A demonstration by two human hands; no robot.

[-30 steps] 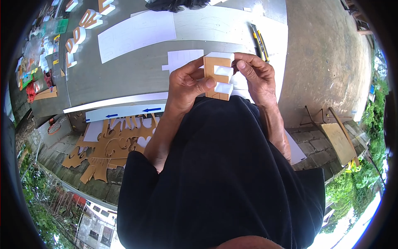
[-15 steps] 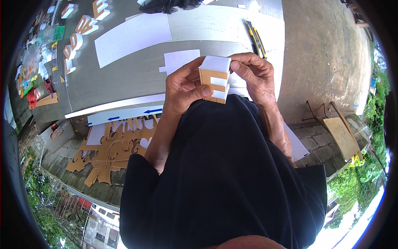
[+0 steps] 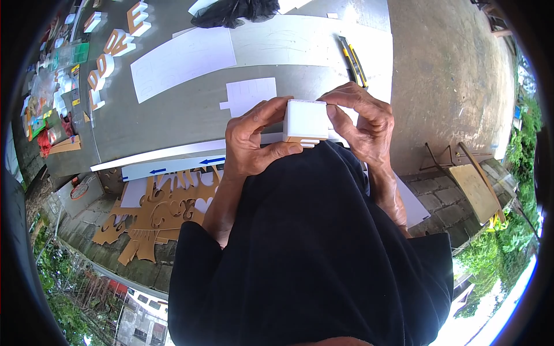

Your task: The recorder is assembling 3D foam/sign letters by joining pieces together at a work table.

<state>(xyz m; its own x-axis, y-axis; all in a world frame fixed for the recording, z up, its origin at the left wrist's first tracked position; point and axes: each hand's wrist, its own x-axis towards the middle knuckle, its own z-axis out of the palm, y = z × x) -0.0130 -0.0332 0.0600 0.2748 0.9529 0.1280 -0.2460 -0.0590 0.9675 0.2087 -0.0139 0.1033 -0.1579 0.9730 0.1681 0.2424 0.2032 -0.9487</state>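
Observation:
Between my two hands, close to my chest, is a block letter (image 3: 306,119) with white sides and a brown face. Its white side is turned up, so only a strip of the brown face shows below. My left hand (image 3: 254,137) grips it along the left side, thumb at the lower edge and fingers at the upper left corner. The thumb and fingers of my right hand (image 3: 363,121) pinch at its upper right corner; whether a small piece sits between them is hidden. A yellow and black utility knife (image 3: 353,61) lies beyond my right hand.
White sheets (image 3: 184,62) lie on the grey table (image 3: 173,118). More block letters (image 3: 105,66) stand at the far left, near plastic bags and clutter (image 3: 57,75). Black netting (image 3: 234,12) lies at the back. Brown cut-out boards (image 3: 156,216) rest below the table's near edge.
The block letter has been tipped, so its brown face has turned away and the white side shows. Both hands have come slightly nearer to me.

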